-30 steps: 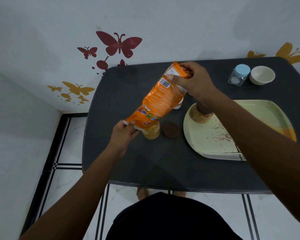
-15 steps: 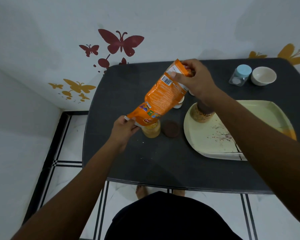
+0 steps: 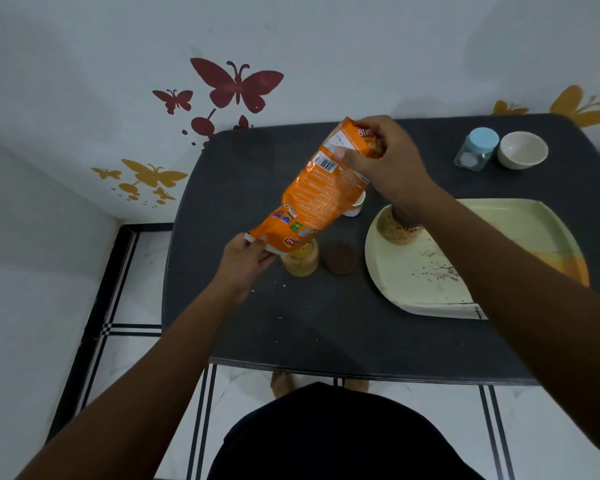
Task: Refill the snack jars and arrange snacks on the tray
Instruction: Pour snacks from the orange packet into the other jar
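An orange snack packet [image 3: 317, 199] is tilted with its lower end over a small open jar [image 3: 300, 259] of yellow snack on the dark table [image 3: 309, 323]. My left hand [image 3: 246, 259] pinches the packet's lower end beside the jar's mouth. My right hand [image 3: 383, 161] grips the packet's raised upper end. A brown lid [image 3: 339, 258] lies flat just right of the jar. A second jar [image 3: 397, 228] with a brown lid and full of snack stands on the left part of the pale green tray [image 3: 430, 289], partly hidden by my right forearm.
A clear jar with a blue lid [image 3: 477, 148] and a white bowl [image 3: 522, 149] stand at the table's far right. A small white cup [image 3: 355, 206] sits behind the packet. Crumbs lie on the table and tray. The wall runs along the far edge.
The packet's upper end has risen slightly in my right hand, so it tilts a bit steeper. My left hand stays at the jar's mouth.
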### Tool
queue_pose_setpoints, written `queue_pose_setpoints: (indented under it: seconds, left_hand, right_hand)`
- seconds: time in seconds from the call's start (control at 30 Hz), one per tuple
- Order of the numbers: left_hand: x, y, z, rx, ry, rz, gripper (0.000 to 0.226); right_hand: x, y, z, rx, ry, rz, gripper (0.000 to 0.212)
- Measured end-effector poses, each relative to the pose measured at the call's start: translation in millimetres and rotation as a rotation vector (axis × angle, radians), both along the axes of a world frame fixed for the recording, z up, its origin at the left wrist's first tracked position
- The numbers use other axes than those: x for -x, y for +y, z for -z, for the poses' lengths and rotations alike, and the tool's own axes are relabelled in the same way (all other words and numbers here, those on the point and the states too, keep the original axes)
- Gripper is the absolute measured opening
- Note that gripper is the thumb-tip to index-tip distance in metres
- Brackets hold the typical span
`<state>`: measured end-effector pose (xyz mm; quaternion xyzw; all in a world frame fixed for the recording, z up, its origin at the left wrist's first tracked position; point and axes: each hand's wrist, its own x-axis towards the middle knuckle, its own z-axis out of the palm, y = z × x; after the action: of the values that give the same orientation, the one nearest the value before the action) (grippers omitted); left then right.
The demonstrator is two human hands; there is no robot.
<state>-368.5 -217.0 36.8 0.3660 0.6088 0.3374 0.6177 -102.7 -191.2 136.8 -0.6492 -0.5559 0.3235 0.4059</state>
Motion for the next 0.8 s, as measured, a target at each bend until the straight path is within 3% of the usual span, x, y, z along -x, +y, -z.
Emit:
queue_pose_setpoints:
  seconds: [0.13,0.8]
  left_hand:
    - [-0.1,1.4,-1.0,0.007,0.007,0.0,0.031]
    - [-0.7,-0.5,-8.7,-0.016,-0.008,0.028,0.029]
  right_hand:
    - [1.9,-0.7,1.7,-0.026,-0.005,0.02,0.061]
    - [-2.2,-4.5,3.1,-0.031,0.013,0.081,0.062]
